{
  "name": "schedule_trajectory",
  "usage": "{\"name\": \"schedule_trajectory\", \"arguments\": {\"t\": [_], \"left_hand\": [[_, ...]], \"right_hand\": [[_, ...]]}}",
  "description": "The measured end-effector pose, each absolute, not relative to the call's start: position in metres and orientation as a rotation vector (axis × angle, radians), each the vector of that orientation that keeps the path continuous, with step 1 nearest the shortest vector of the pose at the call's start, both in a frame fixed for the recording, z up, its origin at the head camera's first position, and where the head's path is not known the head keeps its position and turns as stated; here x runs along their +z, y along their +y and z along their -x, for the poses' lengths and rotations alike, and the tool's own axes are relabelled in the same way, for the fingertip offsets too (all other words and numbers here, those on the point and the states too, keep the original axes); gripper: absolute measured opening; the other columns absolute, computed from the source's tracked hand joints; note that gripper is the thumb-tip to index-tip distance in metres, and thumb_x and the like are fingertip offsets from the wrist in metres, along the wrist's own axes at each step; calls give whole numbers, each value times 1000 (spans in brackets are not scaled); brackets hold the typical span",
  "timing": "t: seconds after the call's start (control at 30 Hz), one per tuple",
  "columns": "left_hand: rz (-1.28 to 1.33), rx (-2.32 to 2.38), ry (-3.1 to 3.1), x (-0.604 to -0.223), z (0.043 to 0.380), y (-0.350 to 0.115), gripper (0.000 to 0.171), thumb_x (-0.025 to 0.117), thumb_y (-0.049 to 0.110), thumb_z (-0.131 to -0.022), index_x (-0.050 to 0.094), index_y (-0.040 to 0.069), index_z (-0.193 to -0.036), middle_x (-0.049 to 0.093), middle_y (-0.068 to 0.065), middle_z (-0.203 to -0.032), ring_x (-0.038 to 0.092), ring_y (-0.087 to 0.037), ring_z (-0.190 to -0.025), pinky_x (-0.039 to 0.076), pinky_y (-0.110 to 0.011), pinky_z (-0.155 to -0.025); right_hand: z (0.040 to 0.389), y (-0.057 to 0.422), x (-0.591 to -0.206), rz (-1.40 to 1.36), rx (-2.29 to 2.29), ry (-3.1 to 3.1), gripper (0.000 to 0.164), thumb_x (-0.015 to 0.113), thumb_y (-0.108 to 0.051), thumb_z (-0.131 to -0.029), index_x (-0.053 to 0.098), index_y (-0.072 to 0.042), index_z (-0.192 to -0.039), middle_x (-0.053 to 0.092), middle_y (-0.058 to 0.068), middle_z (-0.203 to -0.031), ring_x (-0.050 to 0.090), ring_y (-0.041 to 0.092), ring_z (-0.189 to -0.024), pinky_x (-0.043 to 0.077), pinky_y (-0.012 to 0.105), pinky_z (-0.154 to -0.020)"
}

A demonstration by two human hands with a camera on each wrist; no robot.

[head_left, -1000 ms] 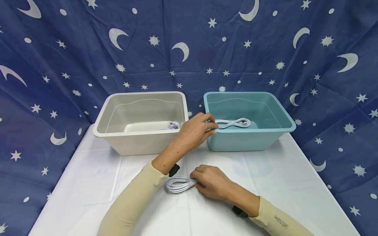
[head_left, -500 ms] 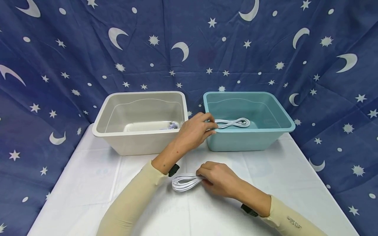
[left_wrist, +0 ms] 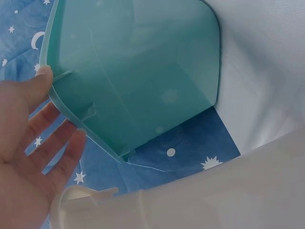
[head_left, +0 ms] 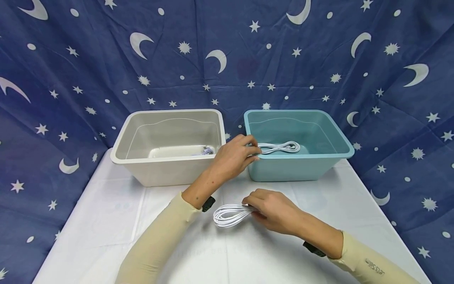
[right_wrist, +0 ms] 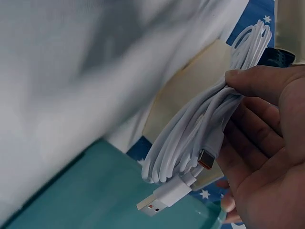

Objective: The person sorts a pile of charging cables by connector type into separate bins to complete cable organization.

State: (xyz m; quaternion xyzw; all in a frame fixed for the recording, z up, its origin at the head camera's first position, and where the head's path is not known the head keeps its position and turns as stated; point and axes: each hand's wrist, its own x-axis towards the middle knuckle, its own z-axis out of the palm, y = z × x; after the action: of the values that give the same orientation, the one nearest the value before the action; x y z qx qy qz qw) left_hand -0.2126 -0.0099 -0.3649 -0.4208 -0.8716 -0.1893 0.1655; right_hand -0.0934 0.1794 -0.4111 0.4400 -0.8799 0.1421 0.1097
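My right hand [head_left: 274, 211] pinches a coiled white USB cable [head_left: 230, 216] between thumb and fingers, just over the white table in front of the bins. In the right wrist view, both plugs hang at the coil's lower end: a USB-A plug [right_wrist: 155, 202] and a smaller plug [right_wrist: 207, 158]. My left hand [head_left: 234, 156] holds the near left corner of the teal bin's rim; the left wrist view has its thumb [left_wrist: 44, 78] on one side and the fingers on the other. Inside the teal bin [head_left: 283, 169] lies another coiled white cable [head_left: 283, 147].
Left of the teal bin stands a beige bin [head_left: 163, 173] with a small cable with a metal plug [head_left: 207, 150] in it. My left forearm [head_left: 159, 240] crosses the table [head_left: 88, 228] in front of that bin. A blue star-and-moon cloth [head_left: 241, 47] hangs behind.
My right hand has moved to the right and slightly up with the coiled cable, which now looks lifted off the table. The left hand has stayed on the teal bin's rim.
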Motion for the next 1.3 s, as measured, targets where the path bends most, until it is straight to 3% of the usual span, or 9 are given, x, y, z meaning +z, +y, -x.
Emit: {"name": "schedule_trajectory", "arguments": {"t": [0.3,0.7,0.87,1.03,1.3], "left_hand": [[1197,-530,-2490,-365,212,-9,24,71,33,-104,81,23,-123,64,7,-125,57,-14,-111,51,-26,-85],[1207,-524,-2486,-364,212,-9,24,71,32,-104,81,22,-123,64,6,-125,57,-14,-113,51,-26,-86],[1200,-512,-2502,-364,211,-9,24,71,32,-104,81,23,-123,64,7,-125,57,-14,-112,52,-25,-85],[1200,-515,-2499,-365,212,-9,23,71,31,-104,81,23,-123,64,7,-125,58,-14,-113,52,-25,-85],[1199,-506,-2505,-365,213,-9,22,73,29,-103,81,24,-124,65,7,-125,58,-14,-113,52,-25,-84]], "right_hand": [[94,203,-386,-1337,410,-2500,38,89,0,-79,73,-15,-110,69,-8,-100,65,7,-88,58,27,-75],[106,237,-338,-1357,426,-2416,45,89,5,-78,75,-15,-115,71,-8,-107,63,7,-87,55,24,-72],[114,249,-323,-1364,423,-2406,47,89,5,-77,75,-15,-117,72,-7,-110,66,8,-93,56,25,-78],[122,258,-313,-1347,414,-2420,48,89,6,-77,75,-16,-118,72,-7,-112,67,8,-97,56,23,-83],[138,269,-306,-1314,414,-2416,48,87,8,-78,75,-15,-118,73,-6,-111,66,10,-94,52,20,-80]]}}
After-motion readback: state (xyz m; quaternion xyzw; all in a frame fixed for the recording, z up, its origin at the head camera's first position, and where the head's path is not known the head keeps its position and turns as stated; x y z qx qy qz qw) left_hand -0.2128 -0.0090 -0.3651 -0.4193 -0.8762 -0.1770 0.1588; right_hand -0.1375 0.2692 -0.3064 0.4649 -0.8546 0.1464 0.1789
